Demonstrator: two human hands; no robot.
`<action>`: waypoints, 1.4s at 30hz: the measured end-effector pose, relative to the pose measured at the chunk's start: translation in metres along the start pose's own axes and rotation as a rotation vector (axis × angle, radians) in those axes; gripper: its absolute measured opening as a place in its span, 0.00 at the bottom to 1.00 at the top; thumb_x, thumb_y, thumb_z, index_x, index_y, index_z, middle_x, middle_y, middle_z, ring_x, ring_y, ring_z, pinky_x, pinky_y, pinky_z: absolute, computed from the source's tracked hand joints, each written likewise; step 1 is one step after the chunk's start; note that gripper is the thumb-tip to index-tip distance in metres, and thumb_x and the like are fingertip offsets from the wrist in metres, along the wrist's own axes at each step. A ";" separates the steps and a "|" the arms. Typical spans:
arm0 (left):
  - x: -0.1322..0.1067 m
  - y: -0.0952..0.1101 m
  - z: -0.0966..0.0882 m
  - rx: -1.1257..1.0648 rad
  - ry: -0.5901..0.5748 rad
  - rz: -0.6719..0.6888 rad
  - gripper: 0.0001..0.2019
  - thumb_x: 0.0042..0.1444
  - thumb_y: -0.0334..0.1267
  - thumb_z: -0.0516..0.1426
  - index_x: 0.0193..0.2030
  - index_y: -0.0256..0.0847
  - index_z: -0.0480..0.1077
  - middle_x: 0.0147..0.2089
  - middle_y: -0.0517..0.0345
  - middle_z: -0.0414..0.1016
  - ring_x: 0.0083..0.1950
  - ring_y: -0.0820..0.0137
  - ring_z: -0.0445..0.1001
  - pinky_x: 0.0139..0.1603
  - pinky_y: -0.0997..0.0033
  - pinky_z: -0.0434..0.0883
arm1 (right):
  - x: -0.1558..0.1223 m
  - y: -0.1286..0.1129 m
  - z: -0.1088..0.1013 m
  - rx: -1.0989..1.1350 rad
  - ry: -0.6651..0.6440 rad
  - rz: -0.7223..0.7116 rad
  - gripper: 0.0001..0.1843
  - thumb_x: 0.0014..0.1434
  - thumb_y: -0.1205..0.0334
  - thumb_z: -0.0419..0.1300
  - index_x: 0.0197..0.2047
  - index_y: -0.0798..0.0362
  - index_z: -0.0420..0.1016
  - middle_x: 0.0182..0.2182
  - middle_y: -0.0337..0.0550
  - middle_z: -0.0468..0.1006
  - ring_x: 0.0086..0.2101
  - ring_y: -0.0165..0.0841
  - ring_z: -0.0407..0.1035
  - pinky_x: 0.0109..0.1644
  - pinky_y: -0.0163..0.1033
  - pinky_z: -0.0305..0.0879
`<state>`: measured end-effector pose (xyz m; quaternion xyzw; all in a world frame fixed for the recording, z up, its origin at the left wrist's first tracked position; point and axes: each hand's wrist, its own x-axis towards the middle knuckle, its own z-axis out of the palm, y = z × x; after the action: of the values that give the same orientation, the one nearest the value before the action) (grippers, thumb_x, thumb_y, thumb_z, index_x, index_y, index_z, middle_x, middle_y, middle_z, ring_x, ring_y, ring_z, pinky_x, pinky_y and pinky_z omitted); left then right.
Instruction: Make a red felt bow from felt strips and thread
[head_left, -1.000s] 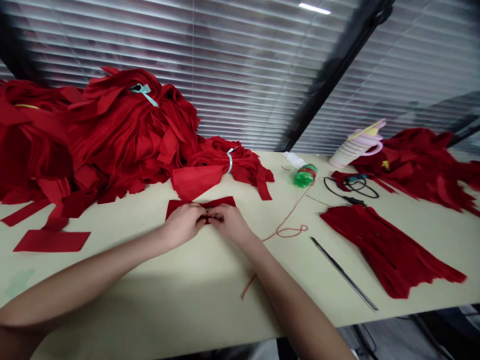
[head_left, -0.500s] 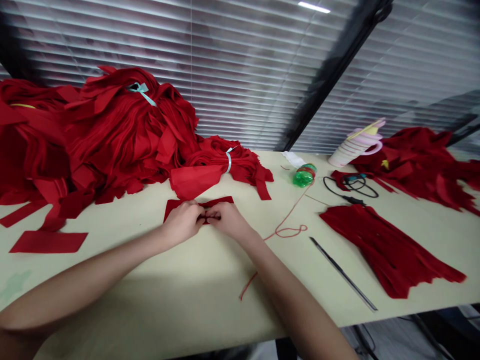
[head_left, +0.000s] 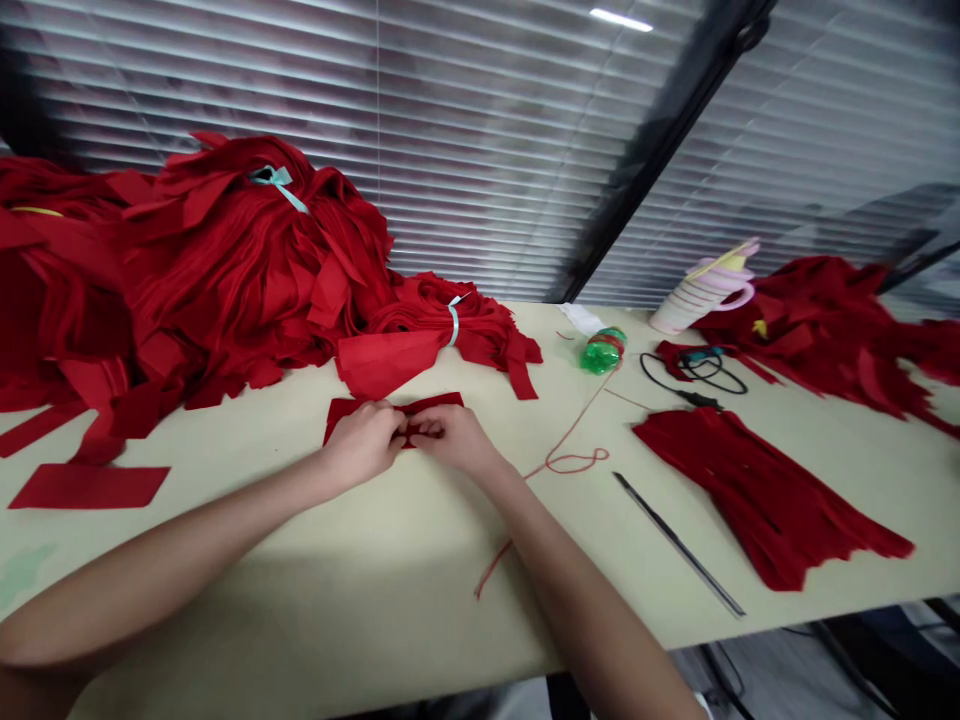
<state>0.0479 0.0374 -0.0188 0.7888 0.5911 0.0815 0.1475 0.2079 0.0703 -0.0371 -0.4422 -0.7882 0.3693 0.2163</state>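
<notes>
A strip of red fabric (head_left: 431,402) lies flat on the pale table in front of me, its middle partly covered by my fingers. Over its left part is my left hand (head_left: 367,437), fingertips pinched on the cloth. My right hand (head_left: 454,437) faces it from the other side, thumb and fingers bent and closed on the cloth's near edge. The fingertips of both hands almost meet. Whether something small is between them cannot be made out. Red cord (head_left: 559,455) runs along the table and passes under my right forearm.
Heaped red fabric strips (head_left: 247,260) tied with a pale blue ribbon stand at the left; a smaller tied bundle (head_left: 480,320) is behind my hands. To the right are a green spool (head_left: 602,352), a cup (head_left: 701,295), a black cable (head_left: 697,398), a metal ruler (head_left: 679,545) and stacked red strips (head_left: 765,490).
The view has shifted slightly, so things at the right appear a little further left. My hands stay at the red fabric, with the right fingers moved only a little.
</notes>
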 end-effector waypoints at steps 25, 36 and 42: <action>-0.006 0.002 -0.001 0.012 -0.007 0.007 0.06 0.55 0.33 0.52 0.34 0.38 0.70 0.38 0.51 0.72 0.41 0.64 0.71 0.36 0.69 0.66 | 0.001 -0.002 -0.007 0.044 -0.083 -0.033 0.07 0.48 0.72 0.59 0.31 0.57 0.79 0.22 0.37 0.76 0.21 0.23 0.64 0.24 0.28 0.56; -0.006 0.001 -0.003 0.005 -0.011 0.027 0.06 0.57 0.35 0.52 0.33 0.38 0.68 0.36 0.53 0.71 0.38 0.64 0.71 0.32 0.70 0.64 | -0.005 0.000 -0.002 -0.034 -0.001 -0.092 0.08 0.49 0.73 0.60 0.31 0.55 0.79 0.26 0.39 0.73 0.23 0.24 0.62 0.29 0.30 0.59; -0.007 0.001 -0.004 -0.017 0.008 0.087 0.07 0.58 0.36 0.52 0.35 0.38 0.70 0.37 0.53 0.72 0.39 0.65 0.71 0.34 0.70 0.64 | -0.007 0.003 0.000 -0.038 0.034 -0.133 0.07 0.50 0.72 0.61 0.32 0.54 0.78 0.28 0.40 0.73 0.25 0.25 0.64 0.32 0.31 0.61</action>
<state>0.0458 0.0310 -0.0145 0.8123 0.5560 0.0958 0.1481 0.2134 0.0652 -0.0399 -0.3990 -0.8189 0.3317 0.2453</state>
